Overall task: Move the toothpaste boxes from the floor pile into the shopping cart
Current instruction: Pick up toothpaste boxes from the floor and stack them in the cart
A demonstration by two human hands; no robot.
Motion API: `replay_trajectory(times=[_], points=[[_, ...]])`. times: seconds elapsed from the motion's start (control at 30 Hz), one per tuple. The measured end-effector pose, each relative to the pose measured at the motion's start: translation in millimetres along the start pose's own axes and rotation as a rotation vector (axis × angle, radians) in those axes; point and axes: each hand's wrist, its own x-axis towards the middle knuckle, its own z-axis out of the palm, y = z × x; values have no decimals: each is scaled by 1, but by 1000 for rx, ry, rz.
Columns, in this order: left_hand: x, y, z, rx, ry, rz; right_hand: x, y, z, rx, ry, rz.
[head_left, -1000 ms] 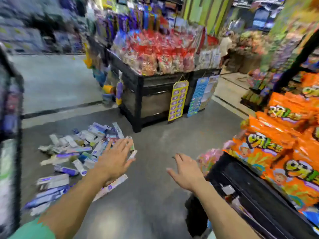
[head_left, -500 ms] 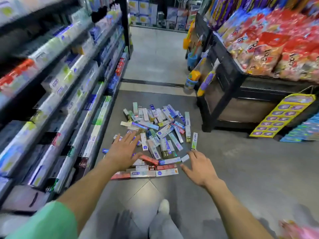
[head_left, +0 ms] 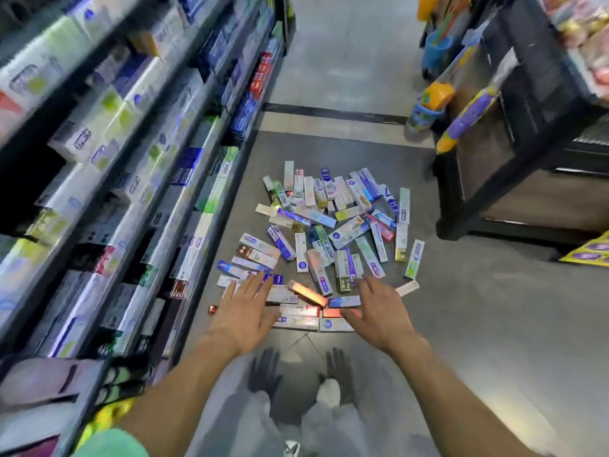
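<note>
A pile of toothpaste boxes [head_left: 333, 232] lies scattered on the grey floor in the aisle ahead of me. My left hand [head_left: 245, 311] reaches out over the pile's near left edge, palm down, fingers spread and straight, holding nothing. My right hand [head_left: 379, 311] hovers over the near right edge, fingers spread too, empty. A shiny red box [head_left: 306, 293] lies between the two hands. The shopping cart is not in view.
A tall shelf unit [head_left: 138, 166] stocked with boxed goods runs along the left. A black display stand [head_left: 514, 133] with hanging toys stands at the right. My legs and shoes [head_left: 329, 390] are below, at the pile's near side.
The view has swung left from the snack displays onto the floor pile. Both empty hands have moved closer to the pile's near edge, now over the nearest boxes.
</note>
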Motion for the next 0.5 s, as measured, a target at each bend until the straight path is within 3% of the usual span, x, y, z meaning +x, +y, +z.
replay_trajectory(times=[0.2,0.5], points=[[92,-27,100,-120,-68,-57,96,6,104,-15,-89,25],[292,-104,386,-14,-81,-28,285,24,396,24,-53,48]])
